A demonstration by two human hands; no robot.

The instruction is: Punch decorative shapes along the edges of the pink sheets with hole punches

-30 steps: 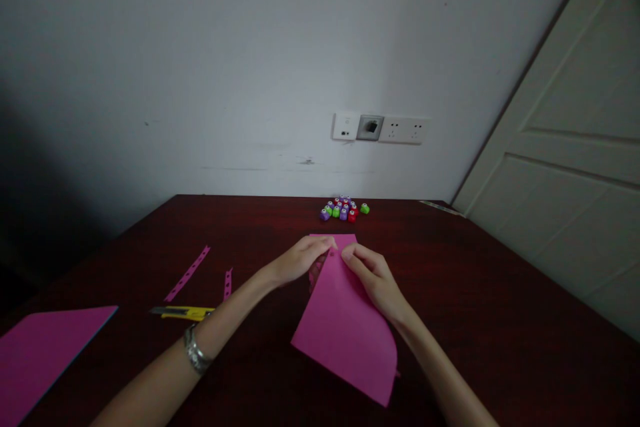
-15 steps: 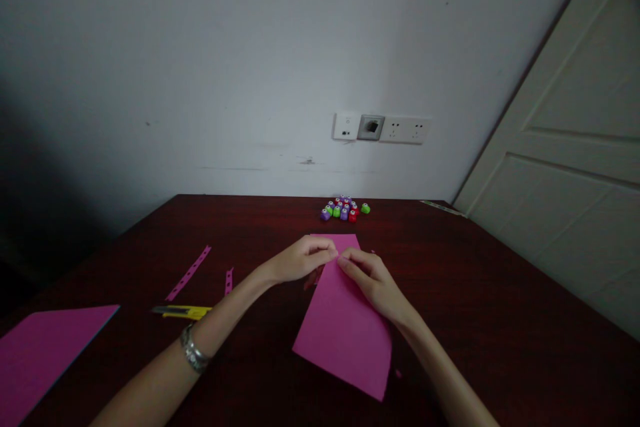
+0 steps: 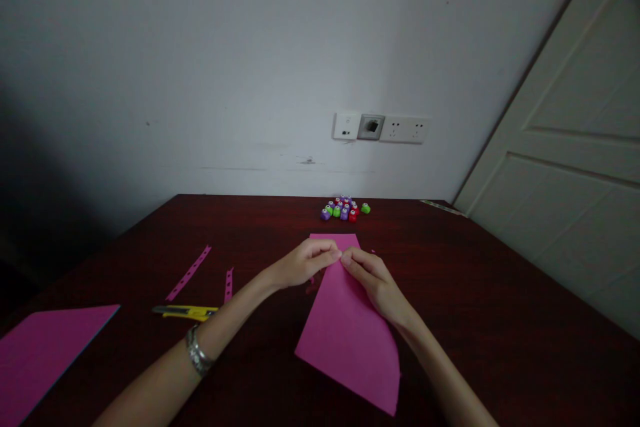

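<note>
Pink sheets (image 3: pixel 350 333) number at least two; a pink edge farther back is too covered to say whether it makes a third. There are two holed strips (image 3: pixel 189 274) and one cutter (image 3: pixel 190 312). Eyed toys (image 3: pixel 366 208) come to more than ten — the bunched ones overlap too much for an exact tally — with one green toy apart. Add one bracelet (image 3: pixel 199 351), one table (image 3: pixel 500 320), one door (image 3: pixel 565 147), one grey wall plate (image 3: pixel 371 127) and two sockets (image 3: pixel 393 129). Pink scraps (image 3: pixel 373 252): too small to count surely.
</note>
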